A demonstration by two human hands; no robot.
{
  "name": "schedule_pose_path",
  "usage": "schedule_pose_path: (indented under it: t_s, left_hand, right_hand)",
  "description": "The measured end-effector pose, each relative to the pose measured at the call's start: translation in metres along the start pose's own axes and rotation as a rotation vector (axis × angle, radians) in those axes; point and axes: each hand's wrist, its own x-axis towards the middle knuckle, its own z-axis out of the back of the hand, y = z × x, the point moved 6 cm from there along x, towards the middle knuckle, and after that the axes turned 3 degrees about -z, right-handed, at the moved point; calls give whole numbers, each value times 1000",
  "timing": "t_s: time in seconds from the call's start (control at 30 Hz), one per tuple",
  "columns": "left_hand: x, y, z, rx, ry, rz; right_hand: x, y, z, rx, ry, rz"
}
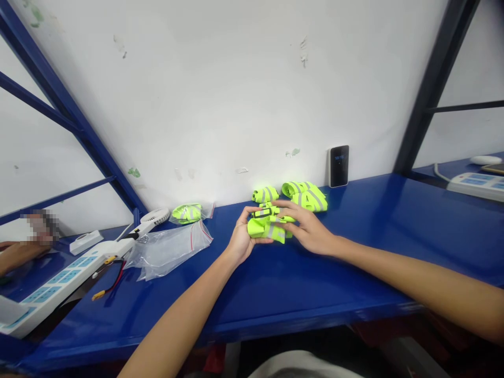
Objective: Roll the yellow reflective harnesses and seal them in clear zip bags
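Observation:
My left hand (241, 239) grips a bundled fluorescent yellow reflective strap (258, 228) with a grey stripe and a black buckle (263, 212), held just above the blue table. From the other side, my right hand (309, 228) has its bent fingers on the same strap, partly covering it. Right behind my hands, against the wall, lie a rolled reflective strap (265, 194) and a larger group of rolled straps (305, 195). Another rolled strap (187, 213) sits inside a clear bag to the left.
Clear zip bags (171, 249) lie left of my hands, near a small white fan (155, 215), a power strip (59, 286) and a red-black cable (114, 281). A black-fronted device (339, 166) leans at the wall. Another person's arm (19, 254) shows far left.

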Motion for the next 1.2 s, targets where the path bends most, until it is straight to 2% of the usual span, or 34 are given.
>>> schedule_pose_path:
  t_s: [0.07, 0.23, 0.47, 0.67, 0.8, 0.87, 0.93, 1.07, 1.2]
  left_hand:
    - [0, 2, -1, 27, 21, 25]
    - [-1, 4, -4, 65, 26, 60]
    - [-8, 0, -10, -5, 59, 90]
    - [-17, -8, -18, -269, 271, 138]
    - [-21, -14, -22, -250, 336, 69]
    - [-21, -13, -21, -177, 311, 46]
    - [-19, -9, -19, -114, 238, 51]
    - [-14, 2, -13, -62, 117, 89]
    - [-11, 7, -10, -7, 115, 76]
  right_hand:
    - [2, -5, -1, 37, 19, -58]
    - [3, -11, 0, 90, -47, -134]
    - [-3, -13, 6, 272, -241, -275]
    - [-4, -23, 6, 297, -278, -387]
    - [-1, -24, 6, 281, -292, -351]
    - [0, -23, 4, 272, -283, -328]
    - [0, -22, 1, 273, -249, -327]
    - [-3, -26, -8, 374, -153, -375]
    - [-2, -27, -12, 507, -47, -404]
